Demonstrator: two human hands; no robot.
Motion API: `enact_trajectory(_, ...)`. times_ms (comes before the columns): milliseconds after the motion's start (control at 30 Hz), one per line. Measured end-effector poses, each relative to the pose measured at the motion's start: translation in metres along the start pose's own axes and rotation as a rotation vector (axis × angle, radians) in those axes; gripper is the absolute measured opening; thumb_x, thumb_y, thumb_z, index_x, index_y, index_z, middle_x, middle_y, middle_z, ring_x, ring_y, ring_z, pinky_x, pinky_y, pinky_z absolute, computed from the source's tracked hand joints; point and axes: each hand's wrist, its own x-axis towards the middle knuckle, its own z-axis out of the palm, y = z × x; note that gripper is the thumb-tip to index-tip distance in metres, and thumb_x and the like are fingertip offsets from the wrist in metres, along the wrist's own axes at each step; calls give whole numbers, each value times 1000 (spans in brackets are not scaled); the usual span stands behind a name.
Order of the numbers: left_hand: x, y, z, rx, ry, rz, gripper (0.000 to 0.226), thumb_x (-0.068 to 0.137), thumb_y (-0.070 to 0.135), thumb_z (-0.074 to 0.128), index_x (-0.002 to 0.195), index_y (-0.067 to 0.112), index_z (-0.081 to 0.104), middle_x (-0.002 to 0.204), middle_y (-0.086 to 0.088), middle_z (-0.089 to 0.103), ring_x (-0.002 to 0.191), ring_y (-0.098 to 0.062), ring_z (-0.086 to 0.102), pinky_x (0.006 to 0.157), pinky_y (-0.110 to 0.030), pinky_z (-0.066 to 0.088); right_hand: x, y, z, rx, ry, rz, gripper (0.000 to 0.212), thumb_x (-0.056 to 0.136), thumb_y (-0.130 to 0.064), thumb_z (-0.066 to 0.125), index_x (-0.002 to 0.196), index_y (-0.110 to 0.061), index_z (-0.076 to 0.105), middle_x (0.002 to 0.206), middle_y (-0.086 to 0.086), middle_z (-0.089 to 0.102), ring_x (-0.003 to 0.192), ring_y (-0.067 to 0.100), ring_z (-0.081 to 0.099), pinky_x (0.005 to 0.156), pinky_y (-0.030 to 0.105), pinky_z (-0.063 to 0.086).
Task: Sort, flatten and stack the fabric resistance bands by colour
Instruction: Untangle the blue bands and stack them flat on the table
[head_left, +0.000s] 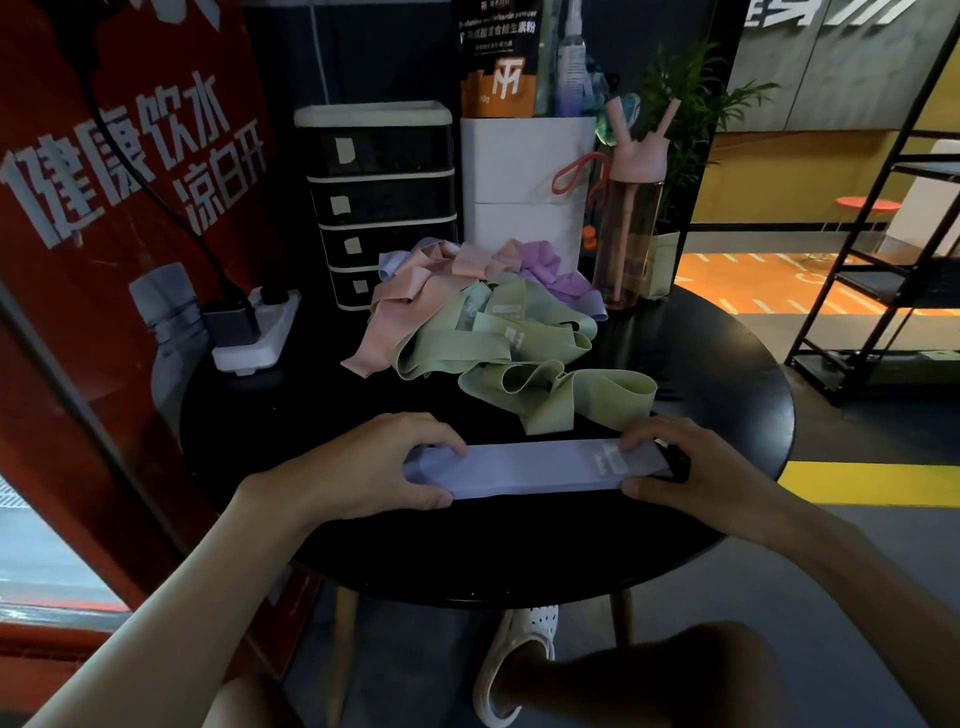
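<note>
A gym or fitness club is suggested. A heap of fabric resistance bands (493, 338) is seen on a small round black desk (727, 364), beside a pouch of vitamin powder (498, 67) and a pink drinking bottle (631, 228). A red panel (130, 171) printed with Chinese words about drinking water is placed at the left. Behind, an orange floor (753, 280) with white painted lines and a black metal rack (883, 270) are visible.

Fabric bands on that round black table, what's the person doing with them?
A person is tidying them by colour. The left hand and right hand grip the two ends of a lavender band, laid flat along the near side of the table. Behind it, green bands, pink bands and purple bands lie in a tangled heap, not yet sorted.
</note>
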Motion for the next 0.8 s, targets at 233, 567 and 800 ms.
enact_trajectory(233, 10, 15, 0, -44, 72, 42, 31, 84, 40, 76, 113, 35, 67, 108, 19, 59, 105, 2, 55, 92, -23, 48, -2, -4, -4, 26, 10, -16, 38, 72, -39, 80, 105, -40, 61, 118, -13, 59, 113, 4, 53, 96, 24, 45)
enact_trajectory(567, 125, 55, 9, 156, 465, 4, 35, 92, 47, 60, 120, 27, 64, 138, 5, 53, 131, -19, 44, 106, -39, 36, 42, -16, -44, 126, 219, -18, 11, 85, -13, 73, 94, -18, 70, 87, -2, 66, 72, -6, 56, 64, 7, 40)
enact_trajectory(800, 157, 32, 41, 214, 491, -136, 68, 84, 72, 32, 141, 38, 47, 152, 10, 38, 146, -16, 22, 117, -51, 20, 138, 6, -55, 62, 229, 48, 4, 90, -21, 68, 90, -19, 71, 85, -6, 68, 75, 7, 63, 67, 20, 47)
